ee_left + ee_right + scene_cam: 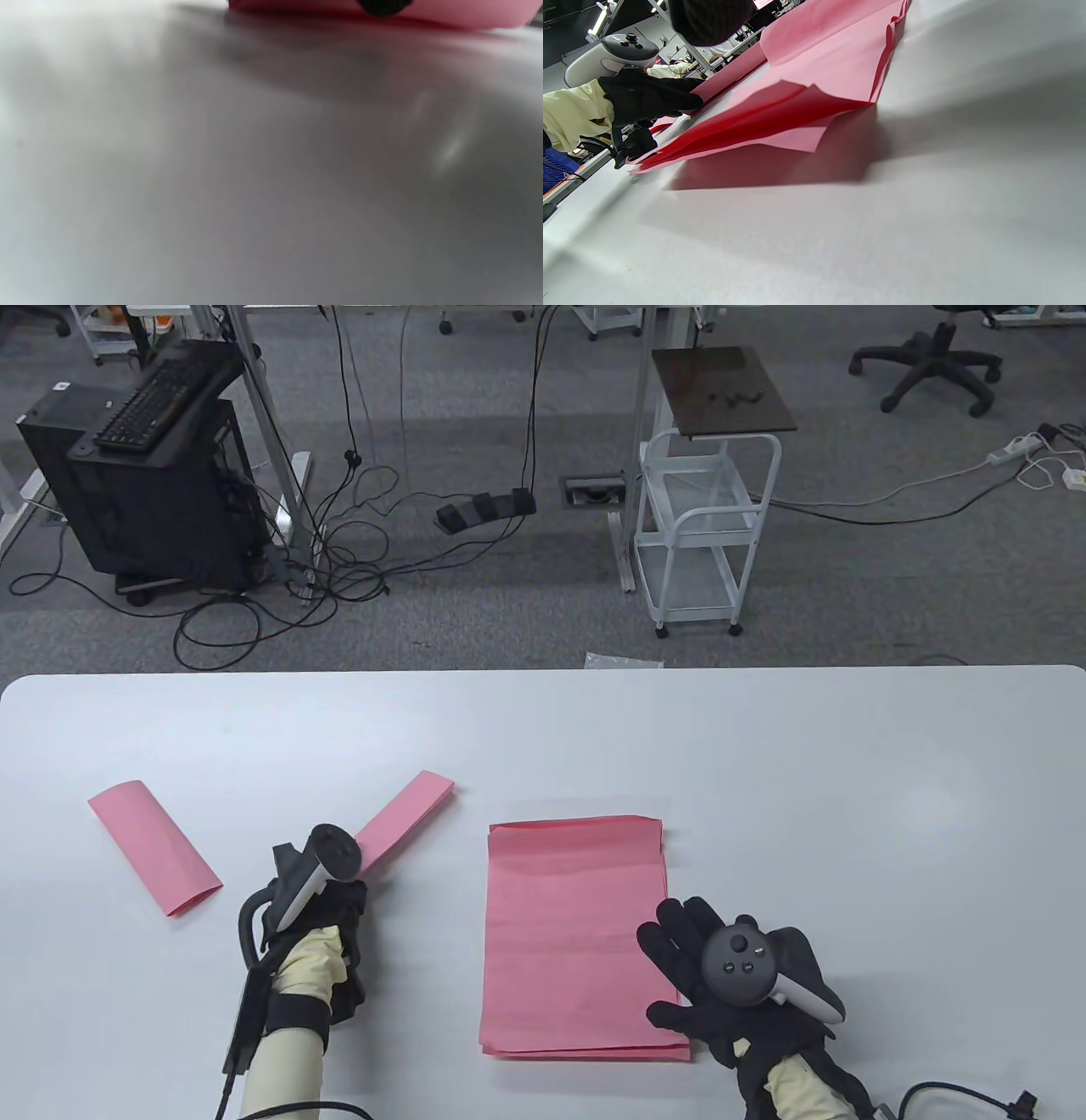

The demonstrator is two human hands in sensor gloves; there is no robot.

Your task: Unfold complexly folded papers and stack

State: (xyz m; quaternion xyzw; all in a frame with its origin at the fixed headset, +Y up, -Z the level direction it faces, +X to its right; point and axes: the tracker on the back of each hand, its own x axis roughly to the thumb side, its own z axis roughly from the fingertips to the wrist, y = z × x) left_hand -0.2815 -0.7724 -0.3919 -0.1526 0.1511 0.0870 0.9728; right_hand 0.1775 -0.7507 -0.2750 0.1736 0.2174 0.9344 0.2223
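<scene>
Folded papers remain — one strip (155,847) lies far left, another (405,819) under your left hand (318,925), whose fingers seem to grip its near end, though the hold is hidden. The unfolded stack (573,933) sits mid-table; your right hand (730,984) rests spread on its right edge, holding nothing.

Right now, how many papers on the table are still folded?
2. One folded strip lies alone at the far left. The other folded strip lies beside the stack, its near end under the left hand. Folded sheets inside the stack would be hidden.
</scene>
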